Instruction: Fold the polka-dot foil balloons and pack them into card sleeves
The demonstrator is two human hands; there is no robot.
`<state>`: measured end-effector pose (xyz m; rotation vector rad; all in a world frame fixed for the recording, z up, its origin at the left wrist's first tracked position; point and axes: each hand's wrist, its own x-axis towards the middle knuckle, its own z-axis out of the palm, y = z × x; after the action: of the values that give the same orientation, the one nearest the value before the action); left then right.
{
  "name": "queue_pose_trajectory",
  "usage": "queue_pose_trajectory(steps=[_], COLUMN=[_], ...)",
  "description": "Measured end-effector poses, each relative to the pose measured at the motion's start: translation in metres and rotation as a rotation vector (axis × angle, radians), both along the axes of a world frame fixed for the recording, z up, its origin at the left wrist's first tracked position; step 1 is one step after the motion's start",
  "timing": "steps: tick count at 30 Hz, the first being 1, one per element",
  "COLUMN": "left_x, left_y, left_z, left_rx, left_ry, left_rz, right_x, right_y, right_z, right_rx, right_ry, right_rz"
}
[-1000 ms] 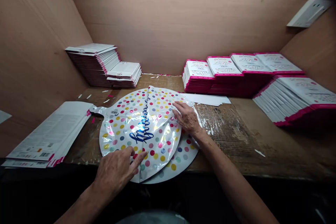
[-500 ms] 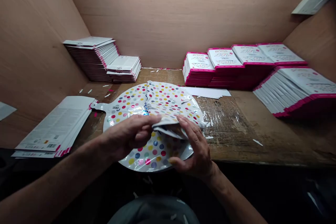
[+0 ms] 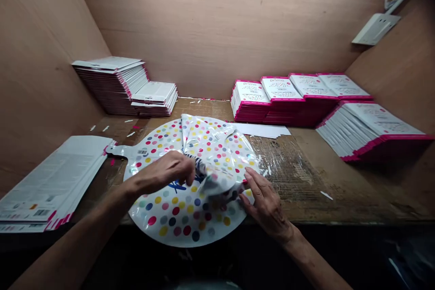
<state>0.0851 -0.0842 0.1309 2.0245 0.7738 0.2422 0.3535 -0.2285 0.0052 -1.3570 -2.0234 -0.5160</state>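
Note:
A round foil balloon (image 3: 183,213) with multicoloured polka dots lies flat on the wooden workbench (image 3: 340,190), its tab neck (image 3: 117,150) pointing left. Its upper part is folded over into a crumpled flap (image 3: 212,145). My left hand (image 3: 161,173) pinches the gathered foil near the balloon's middle, partly hiding blue lettering. My right hand (image 3: 267,206) rests with fingers apart against the lower edge of the fold, holding nothing.
A stack of white printed packs (image 3: 56,181) lies at the left. Pink-edged packs (image 3: 282,99) stand in rows at the back right, with more (image 3: 374,127) at the right and a pile (image 3: 112,84) at the back left. Clear plastic film (image 3: 285,163) covers part of the bench.
The balloon's fold has moved from lying across it to a gathered flap at its centre, exposing the lower dotted half. My left hand now pinches the foil, and my right hand has moved lower.

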Motion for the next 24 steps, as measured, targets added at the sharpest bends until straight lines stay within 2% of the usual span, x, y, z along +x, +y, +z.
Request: queue_pose_trajectory(steps=[2,4,5,8,10,11,12,13,15,16,17,19,21,24], left_x=[-0.004,0.005,0.015,0.052,0.069,0.071,0.068,0.060,0.033,0.018,0.003,-0.016,-0.019,-0.006], left_y=[0.008,0.015,0.018,0.024,0.026,0.025,0.022,0.017,-0.001,-0.012,-0.026,-0.056,-0.081,-0.099], left_z=[-0.005,-0.018,-0.028,-0.057,-0.068,-0.069,-0.067,-0.064,-0.058,-0.055,-0.055,-0.059,-0.066,-0.074], left_rx=[0.005,0.175,0.275,0.486,0.545,0.555,0.562,0.563,0.515,0.441,0.310,0.084,0.017,-0.076], left_ry=[-0.003,0.036,0.065,0.132,0.147,0.138,0.122,0.110,0.120,0.170,0.218,0.218,0.165,-0.018], left_rz=[0.092,0.261,0.298,0.150,0.054,0.058,0.121,0.236,0.544,0.638,0.611,0.450,0.367,0.435], right_x=[0.006,0.011,0.014,0.020,0.025,0.028,0.031,0.034,0.037,0.038,0.039,0.037,0.035,0.031], right_y=[0.002,0.005,0.007,0.011,0.013,0.014,0.014,0.015,0.015,0.016,0.017,0.019,0.022,0.022], right_z=[0.001,0.000,0.000,0.001,0.002,0.003,0.004,0.005,0.006,0.006,0.007,0.007,0.007,0.007], right_rx=[-0.003,-0.012,-0.016,-0.051,-0.087,-0.103,-0.121,-0.143,-0.182,-0.197,-0.205,-0.207,-0.201,-0.192], right_ry=[-0.023,-0.051,-0.066,-0.126,-0.168,-0.176,-0.172,-0.160,-0.114,-0.083,-0.050,0.022,0.081,0.128], right_rz=[0.006,0.024,0.034,0.074,0.103,0.108,0.108,0.105,0.098,0.097,0.097,0.086,0.074,0.061])
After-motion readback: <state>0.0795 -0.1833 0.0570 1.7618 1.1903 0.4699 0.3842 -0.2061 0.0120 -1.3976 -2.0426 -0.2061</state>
